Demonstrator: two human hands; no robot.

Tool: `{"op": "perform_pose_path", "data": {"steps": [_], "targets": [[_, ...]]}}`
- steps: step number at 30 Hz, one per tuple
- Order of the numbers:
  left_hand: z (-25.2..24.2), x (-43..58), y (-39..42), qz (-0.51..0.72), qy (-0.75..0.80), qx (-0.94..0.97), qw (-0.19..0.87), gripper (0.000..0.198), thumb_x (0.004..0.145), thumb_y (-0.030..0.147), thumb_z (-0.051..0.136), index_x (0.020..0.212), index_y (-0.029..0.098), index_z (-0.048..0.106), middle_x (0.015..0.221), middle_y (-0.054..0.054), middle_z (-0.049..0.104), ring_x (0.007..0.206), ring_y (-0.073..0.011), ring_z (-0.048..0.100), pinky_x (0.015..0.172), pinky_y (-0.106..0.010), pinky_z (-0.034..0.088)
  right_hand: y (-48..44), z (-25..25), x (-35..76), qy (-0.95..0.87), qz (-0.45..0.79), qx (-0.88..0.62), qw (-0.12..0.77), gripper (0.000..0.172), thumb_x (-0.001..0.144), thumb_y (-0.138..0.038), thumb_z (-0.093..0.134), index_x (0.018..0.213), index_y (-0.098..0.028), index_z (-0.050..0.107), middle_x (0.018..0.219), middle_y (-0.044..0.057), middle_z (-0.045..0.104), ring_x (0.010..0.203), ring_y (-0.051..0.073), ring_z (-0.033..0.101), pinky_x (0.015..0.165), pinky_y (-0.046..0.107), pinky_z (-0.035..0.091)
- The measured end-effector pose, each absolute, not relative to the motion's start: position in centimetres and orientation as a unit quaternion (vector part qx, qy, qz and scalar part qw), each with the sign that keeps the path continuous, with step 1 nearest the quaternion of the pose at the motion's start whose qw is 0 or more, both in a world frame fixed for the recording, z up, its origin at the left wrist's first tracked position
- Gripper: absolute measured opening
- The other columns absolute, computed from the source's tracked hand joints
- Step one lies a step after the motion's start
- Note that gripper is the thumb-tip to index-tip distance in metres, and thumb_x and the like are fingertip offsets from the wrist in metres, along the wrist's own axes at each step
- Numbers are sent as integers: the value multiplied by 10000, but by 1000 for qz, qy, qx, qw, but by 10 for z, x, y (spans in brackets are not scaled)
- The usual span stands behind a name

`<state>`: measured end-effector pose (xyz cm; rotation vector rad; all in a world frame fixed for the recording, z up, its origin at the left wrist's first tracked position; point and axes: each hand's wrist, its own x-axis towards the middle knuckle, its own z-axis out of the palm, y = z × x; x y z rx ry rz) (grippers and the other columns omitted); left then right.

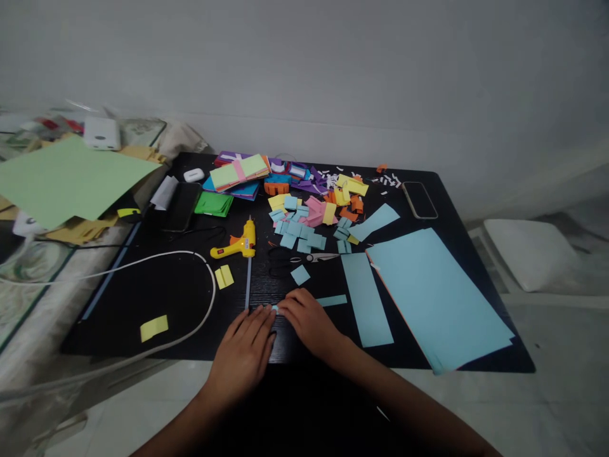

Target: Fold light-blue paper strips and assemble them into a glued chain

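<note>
Near the front edge of the black table, my left hand (245, 349) lies with its fingers together, their tips at a small light blue paper piece (275, 309). My right hand (309, 320) presses its bent fingers on the right side of that piece, which is mostly hidden. A blue paper strip (333, 300) extends to the right, behind my right hand. Just above the hands lies a blue square (300, 275), with black-handled scissors (323, 257) beyond it. A yellow glue gun (242, 243) rests to the left, its glue stick pointing toward my left hand.
Large blue sheets (438, 292) and a wide blue strip (366, 298) cover the right side. Folded paper pieces (302, 231) are heaped at the centre back. A white cable (214, 285) loops across the left, and a phone (419, 200) lies back right.
</note>
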<state>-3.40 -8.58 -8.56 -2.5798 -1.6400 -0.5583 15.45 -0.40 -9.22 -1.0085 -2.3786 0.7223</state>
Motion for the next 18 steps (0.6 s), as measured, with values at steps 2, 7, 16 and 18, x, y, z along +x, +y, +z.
{"op": "perform_pose_path", "data": {"steps": [2,7,16,18], "targets": [[-87,-34,-87,-179,-532,-827,11,347,1067,210,482,1338,127,682,1345,-135,751,1241,-286,702,1124,-460,456,-4,-90,163,-854,269,-375,239,218,1073,-132,532,1055,-151,748,1029,94,692,990,205,644,915,349,591],[-87,-35,-86,-175,-537,-825,10,352,1087,264,465,1318,127,692,1328,-132,759,1235,-283,705,1105,-450,465,-1,-90,197,-821,281,-418,271,192,1061,-136,567,1015,-201,741,1017,71,675,967,203,657,887,360,607],[-85,-37,-83,-185,-527,-829,4,321,1076,250,504,1302,117,689,1313,-140,759,1219,-290,701,1095,-458,462,9,-95,247,-809,240,-452,289,130,1049,-195,604,997,-225,719,1006,76,647,945,237,644,840,400,606],[-82,-38,-81,-186,-531,-827,-5,308,1072,251,514,1295,128,689,1294,-138,761,1199,-297,701,1075,-465,470,10,-94,253,-811,232,-457,284,126,1051,-200,600,1015,-225,719,1009,83,653,966,254,629,844,420,600]]}}
